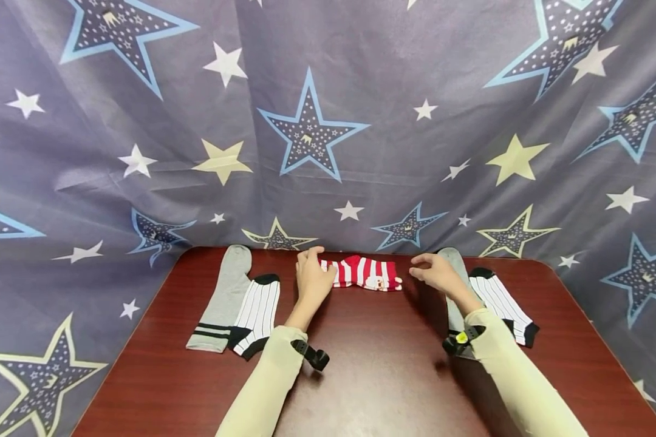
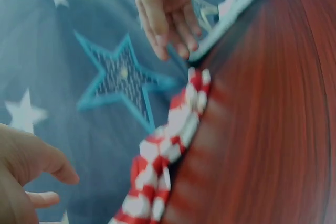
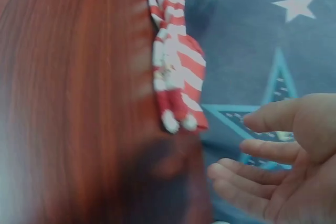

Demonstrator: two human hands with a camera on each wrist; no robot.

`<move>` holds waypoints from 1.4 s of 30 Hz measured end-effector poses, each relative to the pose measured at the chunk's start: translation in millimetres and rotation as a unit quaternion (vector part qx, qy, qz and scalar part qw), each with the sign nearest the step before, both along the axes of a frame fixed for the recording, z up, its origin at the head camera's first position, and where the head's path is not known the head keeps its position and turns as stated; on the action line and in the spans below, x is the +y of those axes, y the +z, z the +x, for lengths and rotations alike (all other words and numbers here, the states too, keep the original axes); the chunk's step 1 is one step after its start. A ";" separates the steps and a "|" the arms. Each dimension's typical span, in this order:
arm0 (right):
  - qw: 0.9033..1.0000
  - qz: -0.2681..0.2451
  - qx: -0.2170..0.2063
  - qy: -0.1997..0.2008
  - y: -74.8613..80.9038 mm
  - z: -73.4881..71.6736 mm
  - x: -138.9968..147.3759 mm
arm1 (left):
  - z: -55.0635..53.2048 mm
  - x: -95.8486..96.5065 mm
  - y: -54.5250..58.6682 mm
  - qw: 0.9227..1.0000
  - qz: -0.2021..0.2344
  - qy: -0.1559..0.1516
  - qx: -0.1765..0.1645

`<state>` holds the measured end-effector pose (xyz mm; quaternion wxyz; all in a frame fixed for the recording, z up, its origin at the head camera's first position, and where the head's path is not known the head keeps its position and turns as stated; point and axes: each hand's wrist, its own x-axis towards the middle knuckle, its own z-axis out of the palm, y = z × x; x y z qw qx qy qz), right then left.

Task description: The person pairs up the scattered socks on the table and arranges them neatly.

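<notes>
Hands [image 1: 314, 278] [image 1: 438, 275] apart, fingers loosely parted, striped socks [image 1: 363, 272] between

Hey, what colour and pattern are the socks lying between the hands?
The socks have red and white stripes, clearest in the head view.

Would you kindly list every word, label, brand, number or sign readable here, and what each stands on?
There is no readable text: none shows on the red-and-white socks, and the cloth bears stars and crowns, not words.
Any mark on the yellow patch at the wristband is too small to read.
</notes>
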<state>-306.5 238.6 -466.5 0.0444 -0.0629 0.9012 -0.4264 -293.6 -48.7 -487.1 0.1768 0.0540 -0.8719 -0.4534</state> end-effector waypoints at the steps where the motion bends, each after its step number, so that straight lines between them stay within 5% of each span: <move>1: 1.000 0.003 0.000 0.002 4.6 3.0 5.9 | 2.1 6.6 3.3 1.000 0.013 -0.011 0.011; 5: 1.000 0.015 -0.007 0.003 22.0 16.7 29.9 | 12.0 34.4 13.2 0.996 0.054 -0.072 0.018; 12: 0.998 0.041 -0.038 -0.010 37.7 39.2 68.1 | 33.3 82.5 20.1 0.979 0.107 -0.169 -0.042; 15: 0.996 0.050 -0.068 -0.024 38.6 42.9 81.4 | 36.8 101.3 17.6 0.957 0.179 -0.211 -0.090; 20: 0.987 0.071 -0.130 -0.056 38.5 47.6 98.1 | 35.6 128.1 4.6 0.901 0.292 -0.255 -0.193; 24: 0.978 0.079 -0.178 -0.075 35.5 49.0 108.1 | 33.4 144.1 -6.5 0.856 0.361 -0.258 -0.266; 26: 0.973 0.075 -0.200 -0.085 32.4 49.2 113.0 | 32.8 150.6 -10.6 0.840 0.385 -0.249 -0.291; 36: 0.966 0.025 -0.245 -0.085 16.9 51.3 126.5 | 32.7 169.4 -18.1 0.792 0.436 -0.249 -0.346; 42: 0.961 -0.012 -0.263 -0.089 9.8 51.7 127.3 | 34.6 176.5 -24.1 0.786 0.439 -0.252 -0.355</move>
